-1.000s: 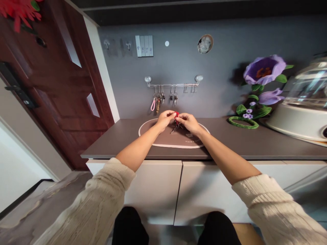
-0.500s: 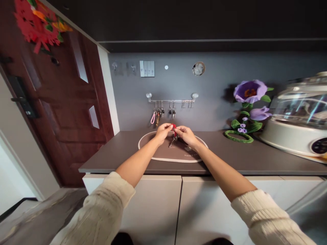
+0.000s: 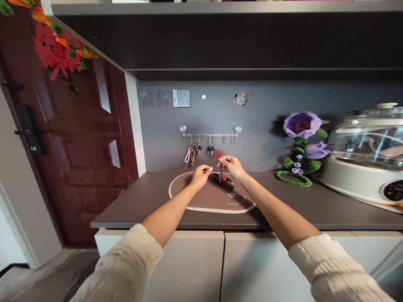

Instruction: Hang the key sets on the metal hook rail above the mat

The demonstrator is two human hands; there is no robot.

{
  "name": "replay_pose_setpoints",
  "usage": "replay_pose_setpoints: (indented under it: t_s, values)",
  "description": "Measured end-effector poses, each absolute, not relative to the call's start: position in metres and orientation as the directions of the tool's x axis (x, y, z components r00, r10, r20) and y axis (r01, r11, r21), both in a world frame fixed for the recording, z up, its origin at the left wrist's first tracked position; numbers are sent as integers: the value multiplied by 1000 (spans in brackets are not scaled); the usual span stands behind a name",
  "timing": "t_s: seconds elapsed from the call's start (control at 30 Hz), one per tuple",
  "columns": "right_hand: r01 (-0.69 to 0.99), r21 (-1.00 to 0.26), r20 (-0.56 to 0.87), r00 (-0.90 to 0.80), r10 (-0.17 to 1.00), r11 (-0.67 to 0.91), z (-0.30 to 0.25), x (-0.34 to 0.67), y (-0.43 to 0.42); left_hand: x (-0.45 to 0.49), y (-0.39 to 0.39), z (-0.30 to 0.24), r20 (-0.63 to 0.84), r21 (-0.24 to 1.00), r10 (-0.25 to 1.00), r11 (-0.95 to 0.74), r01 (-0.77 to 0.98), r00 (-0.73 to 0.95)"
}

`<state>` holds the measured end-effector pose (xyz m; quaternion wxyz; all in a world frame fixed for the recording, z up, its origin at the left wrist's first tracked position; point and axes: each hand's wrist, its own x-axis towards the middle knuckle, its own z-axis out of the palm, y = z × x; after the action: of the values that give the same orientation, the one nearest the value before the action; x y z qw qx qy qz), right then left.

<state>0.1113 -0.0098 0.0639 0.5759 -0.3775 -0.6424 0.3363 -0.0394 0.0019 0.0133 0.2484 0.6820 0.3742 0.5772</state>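
Note:
My right hand (image 3: 234,166) pinches a red cord (image 3: 219,155) with a metal ring and what looks like a key hanging below it. That bunch of keys hangs just above the oval brown mat (image 3: 195,200), in front of the wall. To its left, my left hand (image 3: 200,176) is raised over the mat with thumb and fingertips together, nothing visible in them. Behind my right hand's keys, a dark pile of small items (image 3: 223,181), perhaps more keys or a key case, lies on the mat.
A hook rail (image 3: 217,135) on the wall carries several key bunches, one with a pink loop (image 3: 187,155); hooks at its right end hang bare. A purple knitted flower (image 3: 302,124) and a white appliance (image 3: 355,167) stand right. Overhead juts a dark shelf (image 3: 220,42).
My left hand has let go of the red cord and moved apart from it. My right hand has lifted the cord and keys slightly to the right. The camera view has tilted upward.

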Motion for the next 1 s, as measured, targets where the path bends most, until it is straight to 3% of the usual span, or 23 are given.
replay_pose_setpoints:
  t_s: [0.13,0.3,1.0]
  values:
    - [39,-909,417,22,909,416,79,114,-2,-42,3,11,673,658,739,-623,422,42]
    - [-64,-934,346,84,935,351,100,112,7,-43,1,9,689,583,720,-618,528,81]
    - [-6,-967,233,385,893,255,124,105,64,-37,5,4,682,568,722,-626,535,120]
